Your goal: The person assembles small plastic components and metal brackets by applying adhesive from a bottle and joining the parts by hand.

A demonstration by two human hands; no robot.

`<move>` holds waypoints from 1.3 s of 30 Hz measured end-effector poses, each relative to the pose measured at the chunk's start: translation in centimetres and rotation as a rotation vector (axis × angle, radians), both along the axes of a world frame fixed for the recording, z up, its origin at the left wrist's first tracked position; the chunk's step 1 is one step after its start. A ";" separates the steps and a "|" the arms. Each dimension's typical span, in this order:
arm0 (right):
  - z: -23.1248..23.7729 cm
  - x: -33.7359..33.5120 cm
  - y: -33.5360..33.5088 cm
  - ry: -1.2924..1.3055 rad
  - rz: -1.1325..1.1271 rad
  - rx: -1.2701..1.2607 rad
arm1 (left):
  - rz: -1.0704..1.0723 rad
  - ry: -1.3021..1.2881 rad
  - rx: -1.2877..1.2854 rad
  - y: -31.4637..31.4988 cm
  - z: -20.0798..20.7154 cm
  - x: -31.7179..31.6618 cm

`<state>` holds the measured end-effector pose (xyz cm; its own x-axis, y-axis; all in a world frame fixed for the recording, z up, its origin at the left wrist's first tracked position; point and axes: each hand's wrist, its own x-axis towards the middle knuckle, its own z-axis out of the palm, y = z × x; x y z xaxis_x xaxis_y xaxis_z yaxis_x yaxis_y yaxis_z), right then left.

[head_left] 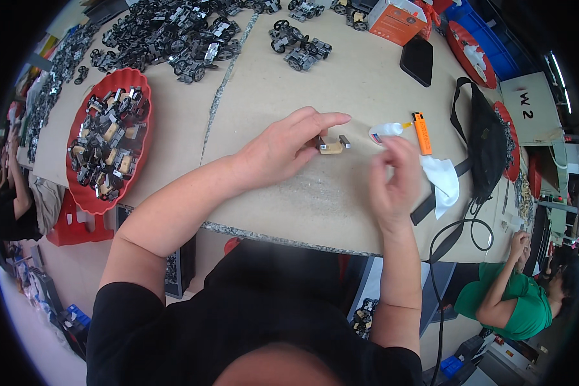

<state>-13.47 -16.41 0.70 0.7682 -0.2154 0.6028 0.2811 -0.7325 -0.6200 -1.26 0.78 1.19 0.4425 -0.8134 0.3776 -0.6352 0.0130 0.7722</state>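
My left hand [288,143] is closed on a small part [331,148] with a tan body and grey-black ends. Its thumb and lower fingers pinch the part's left end, while the index finger reaches out above it. To the right, my right hand [395,180] is raised over the table, its fingers curled and smeared by motion. Just beyond its fingertips lies a white glue bottle [386,132] with a yellow tip, on its side; whether they touch cannot be made out. An orange lighter [422,133] rests beside the bottle's tip.
At left, a red scalloped tray [145,138] holds many similar parts. Black-grey wheeled pieces [174,38] are heaped at the back. A phone [417,60], an orange box [395,21], a white cloth [441,183] and a black bag [486,145] lie rightward. A green-shirted person [508,302] sits at right.
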 end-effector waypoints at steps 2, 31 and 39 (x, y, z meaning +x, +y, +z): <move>0.5 0.9 1.2 0.063 0.102 0.035 | -0.046 0.056 0.003 -0.1 -0.1 0.1; -0.1 0.3 0.7 0.197 0.324 0.528 | 0.598 -0.623 0.189 -2.7 -1.0 8.2; 0.7 -0.3 0.4 0.288 0.417 1.032 | 0.104 -0.009 0.257 1.0 1.5 2.5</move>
<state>-13.79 -15.97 1.36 0.9766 -0.2007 0.0777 0.1329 0.2781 -0.9513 1.25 1.74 2.70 0.5264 -0.8333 0.1688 -0.6297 -0.2487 0.7359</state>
